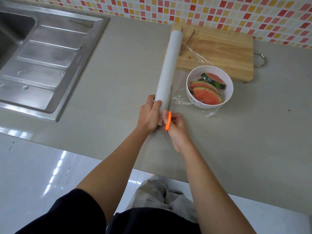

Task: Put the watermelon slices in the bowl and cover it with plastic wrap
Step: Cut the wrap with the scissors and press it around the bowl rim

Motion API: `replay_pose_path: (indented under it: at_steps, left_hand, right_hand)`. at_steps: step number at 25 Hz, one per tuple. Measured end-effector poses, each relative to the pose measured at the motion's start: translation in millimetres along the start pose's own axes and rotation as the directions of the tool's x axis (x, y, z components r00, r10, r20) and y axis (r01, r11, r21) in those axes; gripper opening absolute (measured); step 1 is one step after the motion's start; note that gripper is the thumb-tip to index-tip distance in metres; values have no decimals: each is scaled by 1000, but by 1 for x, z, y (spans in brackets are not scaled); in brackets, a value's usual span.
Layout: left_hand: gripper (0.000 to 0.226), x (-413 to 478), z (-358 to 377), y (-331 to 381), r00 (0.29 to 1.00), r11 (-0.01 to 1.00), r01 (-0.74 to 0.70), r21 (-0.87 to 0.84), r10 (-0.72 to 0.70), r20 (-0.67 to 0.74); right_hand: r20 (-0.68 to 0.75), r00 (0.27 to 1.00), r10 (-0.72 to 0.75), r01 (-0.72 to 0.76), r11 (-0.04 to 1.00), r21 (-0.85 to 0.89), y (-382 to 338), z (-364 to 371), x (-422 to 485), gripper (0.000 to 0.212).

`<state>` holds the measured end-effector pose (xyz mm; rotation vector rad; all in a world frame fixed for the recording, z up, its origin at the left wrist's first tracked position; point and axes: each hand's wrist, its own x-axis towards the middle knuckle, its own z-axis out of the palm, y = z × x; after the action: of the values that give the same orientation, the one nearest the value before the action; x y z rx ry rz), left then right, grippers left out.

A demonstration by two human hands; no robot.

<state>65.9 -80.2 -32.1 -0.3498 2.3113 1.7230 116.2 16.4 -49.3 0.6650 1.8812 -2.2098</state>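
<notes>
The left hand (pixel 149 114) grips the roll (pixel 168 65) at its near end. The right hand (pixel 177 130) pinches orange scissors (pixel 168 120), blades lying along the roll at the film (pixel 180 98). The bowl (pixel 231 89) of slices (pixel 206 95) sits at two o'clock from the hands, with film draped over it. Best to hold the film taut and cut straight along the roll. No writing is legible.

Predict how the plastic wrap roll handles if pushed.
Likely rolls: the plastic wrap roll is a long smooth cylinder. Probably stiff: it runs straight though the left hand grips only its near end. Film trailing to the bowl may tug it.
</notes>
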Motion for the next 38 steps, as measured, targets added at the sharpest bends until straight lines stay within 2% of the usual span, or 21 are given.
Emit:
replay_pose_path:
  at_steps: [4,10,14,16,19,28,31,35,38]
  left_hand:
    - [35,0,0,-1,1000,1000,5,-15,-4,9]
    - [36,0,-1,-2,1000,1000,-3,-5,3,19]
    - [35,-2,-1,-3,999,1000,-20,19,19,36]
    - [36,-1,-1,-4,999,1000,-20,17,20,39]
    - [35,-1,-2,-4,999,1000,-27,12,27,40]
    - [35,-2,-3,-2,998,999,-43,4,43,52]
    - [40,-5,-6,-1,998,999,-42,34,40,58]
    - [44,-13,-8,-2,998,999,-34,40,32,58]
    - [44,-19,-10,-5,997,1000,-25,14,24,70]
  right_hand:
    - [-22,999,28,-28,1000,8,-6,1,7,56]
    - [-6,1000,2,-2,1000,14,-10,-1,23,49]
    - [15,1000,0,0,1000,-13,-15,-4,31,58]
    - [38,999,-18,18,1000,-8,-20,-4,34,52]
    - [39,999,-33,32,999,31,-22,-3,39,33]
    - [72,996,-44,41,998,46,-38,-1,49,33]
    - [61,998,-8,5,999,53,-38,-1,52,45]
    - [4,999,-36,36,999,36,-39,2,55,32]
    - [6,999,-43,43,998,41,-40,3,56,34]
